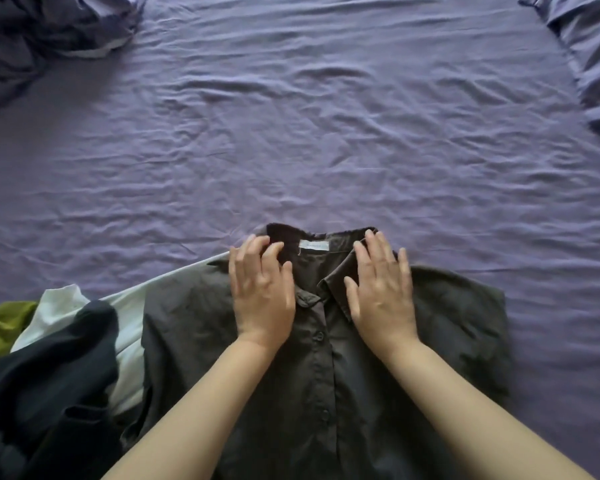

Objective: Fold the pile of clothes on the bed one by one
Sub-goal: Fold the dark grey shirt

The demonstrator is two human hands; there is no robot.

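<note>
A wrinkled purple bedsheet (326,116) covers the whole bed. At the near edge lies a dark grey button-up collared shirt (326,358), front up. The left hand (262,292) and right hand (381,292) press flat on its collar, fingers spread, gripping nothing. A pile of dark, white and green clothes (49,358) sits near left; a rumpled dark blanket (32,39) far left.

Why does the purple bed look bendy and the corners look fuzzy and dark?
Head view: the wide lens bends the purple sheet toward the edges; the pillow at top right is smeared with blur, and the bundled bedding at top left sits in dim shade; the middle is sharper, where the left hand and right hand lie flat on the dark shirt.
</note>
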